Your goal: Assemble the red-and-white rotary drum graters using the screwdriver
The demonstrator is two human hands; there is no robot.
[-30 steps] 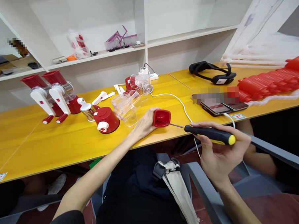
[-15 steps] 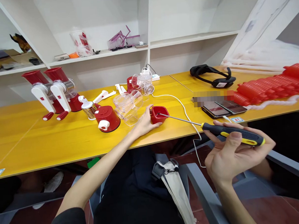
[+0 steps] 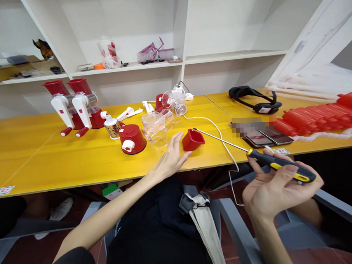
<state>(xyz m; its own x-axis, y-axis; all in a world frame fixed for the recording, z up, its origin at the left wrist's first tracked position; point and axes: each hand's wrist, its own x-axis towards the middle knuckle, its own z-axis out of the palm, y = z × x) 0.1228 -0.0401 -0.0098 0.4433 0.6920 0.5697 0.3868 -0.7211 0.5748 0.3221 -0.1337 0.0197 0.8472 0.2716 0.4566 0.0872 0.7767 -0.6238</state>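
Note:
My right hand [image 3: 279, 186] grips a screwdriver [image 3: 278, 162] with a black and yellow handle, its long shaft pointing left. The tip is by the rim of a small red square hopper [image 3: 194, 139] on the table. My left hand [image 3: 173, 158] is open beside that hopper, fingers spread; whether a fingertip touches it I cannot tell. Left of the hand lie a clear plastic grater body [image 3: 157, 129] and a red base [image 3: 132, 138] with a white knob. A metal grater drum [image 3: 112, 127] is behind the base.
Two assembled rotary graters [image 3: 81, 107] stand at the back left of the yellow table [image 3: 31, 161]. White handles [image 3: 130, 112] lie behind. A white cable [image 3: 210, 119] crosses the table. To the right are phones [image 3: 260, 138], a black headset [image 3: 254, 99] and stacked red parts [image 3: 318, 116].
My left hand has let go of the red hopper and opened. The screwdriver's tip has come up out of the hopper to its rim. The camera view has shifted slightly.

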